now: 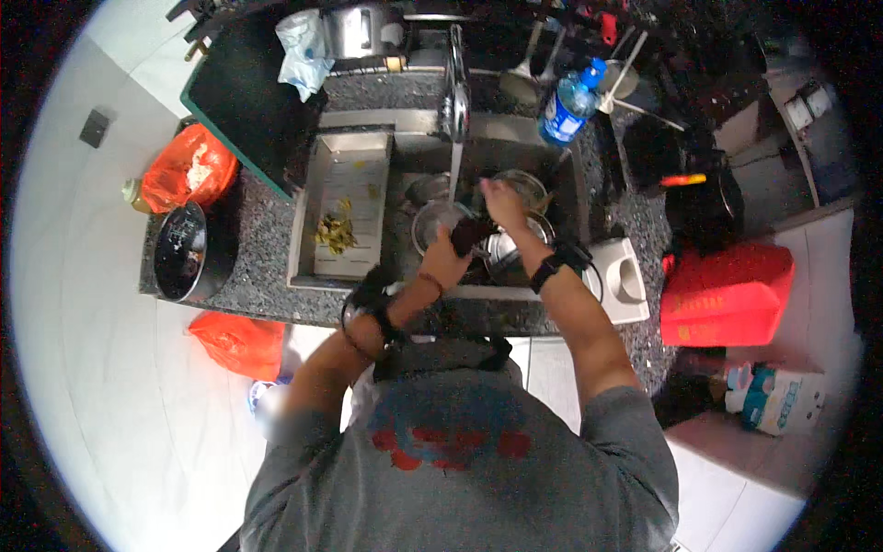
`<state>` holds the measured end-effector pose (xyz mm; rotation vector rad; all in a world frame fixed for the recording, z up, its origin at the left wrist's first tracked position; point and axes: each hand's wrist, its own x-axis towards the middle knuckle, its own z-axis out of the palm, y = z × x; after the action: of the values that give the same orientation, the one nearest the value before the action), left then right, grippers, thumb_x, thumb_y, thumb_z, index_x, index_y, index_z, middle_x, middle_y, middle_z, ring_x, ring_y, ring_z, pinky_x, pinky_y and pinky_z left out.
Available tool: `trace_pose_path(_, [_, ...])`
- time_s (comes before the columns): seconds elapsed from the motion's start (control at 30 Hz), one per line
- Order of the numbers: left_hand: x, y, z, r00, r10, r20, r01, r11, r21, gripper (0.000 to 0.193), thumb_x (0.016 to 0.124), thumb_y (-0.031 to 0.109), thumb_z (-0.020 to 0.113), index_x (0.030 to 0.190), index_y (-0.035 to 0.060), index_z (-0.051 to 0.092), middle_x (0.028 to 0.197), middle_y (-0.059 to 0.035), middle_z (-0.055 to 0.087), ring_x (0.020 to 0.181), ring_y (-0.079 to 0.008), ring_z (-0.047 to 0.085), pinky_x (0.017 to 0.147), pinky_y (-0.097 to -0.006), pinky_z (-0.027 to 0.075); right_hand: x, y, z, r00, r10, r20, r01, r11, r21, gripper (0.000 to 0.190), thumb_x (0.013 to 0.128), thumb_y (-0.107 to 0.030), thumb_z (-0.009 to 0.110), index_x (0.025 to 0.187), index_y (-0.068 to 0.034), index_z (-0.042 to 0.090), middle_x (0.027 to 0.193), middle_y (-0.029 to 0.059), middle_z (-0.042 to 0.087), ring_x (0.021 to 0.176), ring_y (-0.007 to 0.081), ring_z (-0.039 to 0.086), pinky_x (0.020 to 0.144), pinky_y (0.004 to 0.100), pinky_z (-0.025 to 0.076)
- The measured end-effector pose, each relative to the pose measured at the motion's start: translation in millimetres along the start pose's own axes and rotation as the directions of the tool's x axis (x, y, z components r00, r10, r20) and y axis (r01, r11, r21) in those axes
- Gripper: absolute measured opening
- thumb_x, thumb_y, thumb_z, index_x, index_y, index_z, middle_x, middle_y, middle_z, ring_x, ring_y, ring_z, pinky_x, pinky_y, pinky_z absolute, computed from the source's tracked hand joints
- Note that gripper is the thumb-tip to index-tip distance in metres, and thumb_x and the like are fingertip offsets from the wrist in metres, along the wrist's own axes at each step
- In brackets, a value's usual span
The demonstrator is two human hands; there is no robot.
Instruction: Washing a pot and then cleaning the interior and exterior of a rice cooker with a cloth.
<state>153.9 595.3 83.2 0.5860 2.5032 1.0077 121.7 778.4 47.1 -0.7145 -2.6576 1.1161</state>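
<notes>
A stream of water falls from the chrome faucet into a round bowl in the stainless steel sink. My left hand grips a dark, rounded object beside that bowl; what it is cannot be made out. My right hand is just above the sink's right half, blurred, its fingers pointing up and left; whether it holds anything is unclear. Under and around my right hand are a shiny metal pot or bowl and another round vessel.
Yellow-green food scraps lie in a metal drain tray at the sink's left. A blue soap bottle stands behind right. On the counter are a dark pot, an orange-red bag, a white plastic holder and a red bag.
</notes>
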Motion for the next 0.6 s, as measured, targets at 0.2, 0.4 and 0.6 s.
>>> trace_pose_path(0.2, [-55,-11,-35,0.995,-0.063,-0.079,0.039,0.959,-0.279,0.058,0.070,0.043,0.067,0.104,-0.0019,0.054,0.085,-0.0217,0.061,0.079,-0.0335,0.061,0.071,-0.0379,0.047,59,-53,-25,0.922,-0.387,0.003,0.378,0.904,0.201,0.031,0.075,-0.023,0.064,0.097,-0.005,0.053,0.084,0.0137,0.060,0.077,0.0285,0.060,0.069,0.0363,0.046])
trace_pose_path(0.4, [-72,-14,-59,0.956,-0.222,-0.193,0.125,0.900,-0.419,0.050,0.077,0.037,0.064,0.106,-0.0018,0.053,0.094,-0.0159,0.061,0.087,-0.0246,0.059,0.076,-0.0318,0.045,114,-90,15,0.827,-0.493,-0.269,0.497,0.866,-0.059,0.051,0.054,-0.037,0.081,0.082,-0.004,0.054,0.071,0.0125,0.059,0.067,0.0256,0.058,0.062,0.0361,0.045])
trace_pose_path(0.6, [-99,18,-132,0.979,-0.086,-0.187,-0.077,0.692,-0.718,0.029,0.088,0.019,0.051,0.110,0.0016,0.050,0.113,-0.0085,0.052,0.105,-0.0159,0.047,0.088,-0.0268,0.036,113,-87,8,0.936,-0.286,0.207,0.044,0.675,0.736,0.032,0.076,-0.025,0.067,0.096,-0.006,0.053,0.090,0.0031,0.056,0.081,0.0135,0.055,0.072,0.0315,0.046])
